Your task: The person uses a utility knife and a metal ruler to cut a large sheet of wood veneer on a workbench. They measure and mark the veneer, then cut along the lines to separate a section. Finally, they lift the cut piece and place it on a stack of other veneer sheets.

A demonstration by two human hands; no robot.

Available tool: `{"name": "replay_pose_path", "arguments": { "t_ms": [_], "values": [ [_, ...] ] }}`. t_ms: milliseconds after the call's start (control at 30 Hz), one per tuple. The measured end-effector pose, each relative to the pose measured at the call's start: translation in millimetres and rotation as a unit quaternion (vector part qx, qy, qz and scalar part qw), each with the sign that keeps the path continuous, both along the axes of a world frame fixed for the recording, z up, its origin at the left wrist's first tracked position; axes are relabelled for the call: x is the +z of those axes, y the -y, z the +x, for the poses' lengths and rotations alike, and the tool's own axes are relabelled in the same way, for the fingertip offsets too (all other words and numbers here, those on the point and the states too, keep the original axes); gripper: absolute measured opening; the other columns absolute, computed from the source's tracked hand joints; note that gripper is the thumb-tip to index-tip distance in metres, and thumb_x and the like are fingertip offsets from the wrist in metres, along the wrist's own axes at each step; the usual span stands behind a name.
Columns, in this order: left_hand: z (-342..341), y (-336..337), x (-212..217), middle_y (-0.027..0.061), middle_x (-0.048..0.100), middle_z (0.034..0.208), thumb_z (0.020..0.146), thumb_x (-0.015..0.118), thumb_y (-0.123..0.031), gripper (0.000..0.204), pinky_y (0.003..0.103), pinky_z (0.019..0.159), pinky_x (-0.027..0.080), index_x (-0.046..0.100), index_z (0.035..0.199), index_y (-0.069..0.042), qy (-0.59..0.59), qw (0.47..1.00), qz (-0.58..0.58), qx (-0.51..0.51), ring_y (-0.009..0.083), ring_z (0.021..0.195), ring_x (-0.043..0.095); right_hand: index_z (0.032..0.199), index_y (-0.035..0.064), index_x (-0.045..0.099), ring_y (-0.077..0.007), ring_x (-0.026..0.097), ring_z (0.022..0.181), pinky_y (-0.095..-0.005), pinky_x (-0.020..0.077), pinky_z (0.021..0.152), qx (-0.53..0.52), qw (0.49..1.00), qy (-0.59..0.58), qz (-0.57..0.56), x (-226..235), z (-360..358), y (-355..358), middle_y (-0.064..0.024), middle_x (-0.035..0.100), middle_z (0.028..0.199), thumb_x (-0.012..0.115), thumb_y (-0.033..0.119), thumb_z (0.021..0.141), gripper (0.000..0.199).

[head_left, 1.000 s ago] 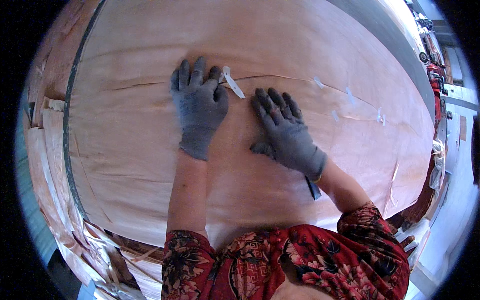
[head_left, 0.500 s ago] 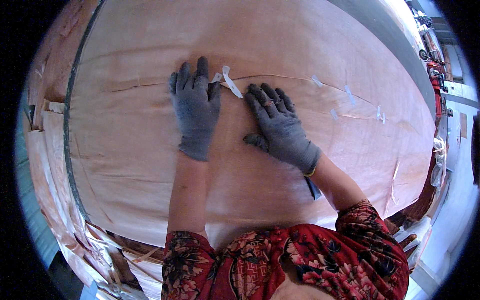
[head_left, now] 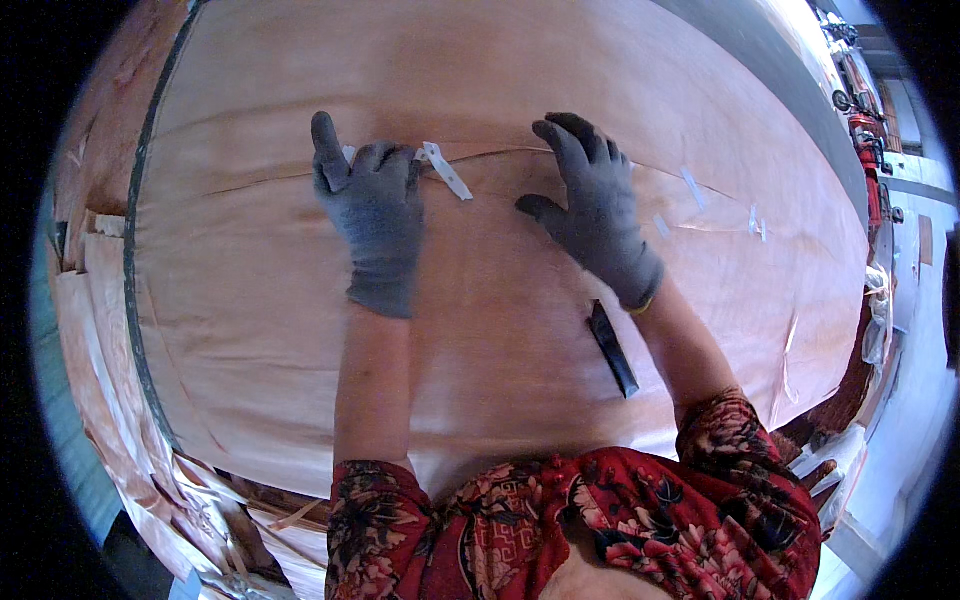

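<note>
My left hand (head_left: pixel 375 220), in a grey glove, is over a crack in a broad sheet of thin wood veneer (head_left: pixel 490 300). One finger points up and away; the others are curled together. A short strip of white perforated tape (head_left: pixel 447 173) sticks out beside the curled fingertips, apparently pinched there. Another white bit (head_left: pixel 349 153) shows between the fingers. My right hand (head_left: pixel 598 205), also gloved in grey, is over the crack farther right, fingers bent and thumb apart, with nothing visible in it. A dark, narrow, flat tool (head_left: pixel 611 350) lies on the veneer below its wrist.
Several pale tape pieces (head_left: pixel 692 188) lie across the crack on the right. Torn veneer scraps (head_left: pixel 110 330) are heaped past the dark left edge (head_left: pixel 135 240). A grey strip (head_left: pixel 790 90) runs along the far right. Red machinery (head_left: pixel 866 150) stands beyond.
My left hand has gone from flat to curled and shifted slightly left, the tape strip moving with it. My right hand has moved right and its fingers have bent, uncovering more of the dark tool.
</note>
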State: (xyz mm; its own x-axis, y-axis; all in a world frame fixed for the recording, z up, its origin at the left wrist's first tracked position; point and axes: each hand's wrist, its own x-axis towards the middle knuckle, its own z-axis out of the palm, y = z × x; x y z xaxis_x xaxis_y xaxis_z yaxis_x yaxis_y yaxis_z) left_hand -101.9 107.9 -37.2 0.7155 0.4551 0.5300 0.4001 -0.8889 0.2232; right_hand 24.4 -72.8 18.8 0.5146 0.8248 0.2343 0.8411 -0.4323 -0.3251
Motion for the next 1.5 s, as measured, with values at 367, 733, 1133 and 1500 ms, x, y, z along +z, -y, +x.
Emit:
{"name": "replay_pose_path", "arguments": {
  "t_ms": [367, 733, 1133, 1500],
  "values": [
    [-3.8, 2.5, 6.5, 0.0040, 0.063, 0.098, 0.073, 0.067, -0.026, 0.016, 0.055, 0.098, 0.024, 0.069, 0.083, -0.014, 0.016, 0.999, -0.038, 0.008, 0.0448, 0.130, 0.024, 0.103, 0.0060, 0.054, -0.0336, 0.057, 0.091, -0.0398, 0.0470, 0.076, 0.039, 0.992, -0.078, -0.091, 6.3, 17.9, -9.2, -0.0148, 0.054, 0.104, 0.074, 0.021, 0.069, 0.042],
    [-8.5, 7.1, 10.3, 0.0056, 0.055, 0.111, 0.065, 0.073, -0.027, 0.033, 0.057, 0.099, 0.022, 0.069, 0.098, -0.021, -0.022, 0.995, -0.092, -0.021, 0.0454, 0.131, 0.020, 0.101, 0.0066, 0.053, -0.0372, 0.055, 0.094, -0.0449, 0.0463, 0.079, 0.063, 0.992, -0.084, -0.066, 7.8, 15.4, -16.5, -0.0177, 0.054, 0.100, 0.074, 0.026, 0.065, 0.046],
    [-5.5, 6.8, 10.9, 0.0084, 0.052, 0.113, 0.067, 0.069, -0.023, 0.049, 0.055, 0.099, 0.025, 0.061, 0.113, -0.012, -0.015, 0.994, -0.097, -0.039, 0.0462, 0.131, 0.020, 0.102, 0.0077, 0.055, -0.0350, 0.058, 0.090, -0.0395, 0.0485, 0.074, 0.023, 0.989, -0.119, -0.083, -2.2, 26.6, -25.0, -0.0141, 0.055, 0.101, 0.075, 0.024, 0.067, 0.043],
    [-1.3, 4.7, 6.5, 0.0099, 0.054, 0.109, 0.072, 0.069, -0.026, 0.045, 0.054, 0.099, 0.028, 0.061, 0.113, -0.009, -0.008, 0.994, -0.112, -0.012, 0.0439, 0.130, 0.024, 0.101, 0.0077, 0.058, -0.0339, 0.060, 0.086, -0.0388, 0.0486, 0.076, 0.022, 0.994, -0.072, -0.082, -6.8, 26.5, -30.8, -0.0134, 0.056, 0.101, 0.072, 0.023, 0.071, 0.037]
  ]
}}
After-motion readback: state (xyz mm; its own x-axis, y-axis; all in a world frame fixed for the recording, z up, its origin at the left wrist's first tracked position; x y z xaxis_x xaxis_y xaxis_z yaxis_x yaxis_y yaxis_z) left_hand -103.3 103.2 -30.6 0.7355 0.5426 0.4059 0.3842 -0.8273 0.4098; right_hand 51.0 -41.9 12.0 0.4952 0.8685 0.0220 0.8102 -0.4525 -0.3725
